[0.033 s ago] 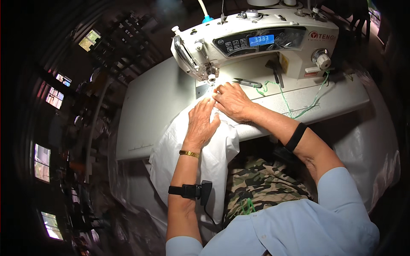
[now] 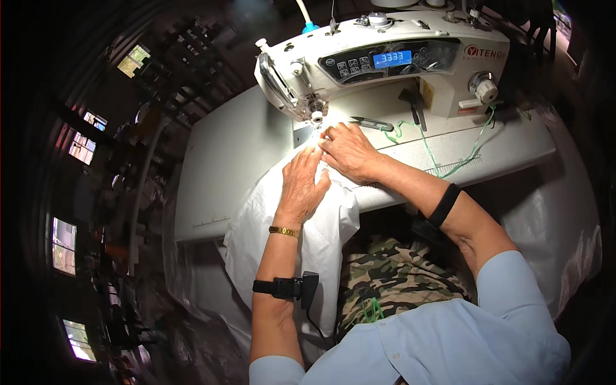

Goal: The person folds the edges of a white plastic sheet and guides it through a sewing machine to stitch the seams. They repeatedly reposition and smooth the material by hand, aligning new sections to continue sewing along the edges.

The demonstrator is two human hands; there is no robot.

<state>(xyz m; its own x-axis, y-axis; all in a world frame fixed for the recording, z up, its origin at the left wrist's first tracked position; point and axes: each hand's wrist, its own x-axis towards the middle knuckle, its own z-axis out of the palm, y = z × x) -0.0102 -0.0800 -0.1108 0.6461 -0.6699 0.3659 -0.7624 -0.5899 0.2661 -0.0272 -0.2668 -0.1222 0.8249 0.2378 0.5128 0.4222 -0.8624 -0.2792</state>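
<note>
A white fabric piece (image 2: 308, 237) lies on the sewing table (image 2: 218, 160) and drapes over its front edge toward my lap. My left hand (image 2: 301, 186) rests palm down on the fabric, its fingertips pinching the cloth just in front of the presser foot (image 2: 316, 119). My right hand (image 2: 350, 151) lies to the right of it, fingers bent and pressing the same fabric edge close to the needle. Both hands meet at the fabric under the head of the white sewing machine (image 2: 385, 58). The seam itself is hidden by my fingers.
Small thread snips (image 2: 372, 123) lie on the machine bed just behind my right hand. Loose green thread (image 2: 449, 160) trails across the table to the right. Clear plastic sheeting (image 2: 558, 212) hangs at the table's right side. Dark shelving and windows fill the left.
</note>
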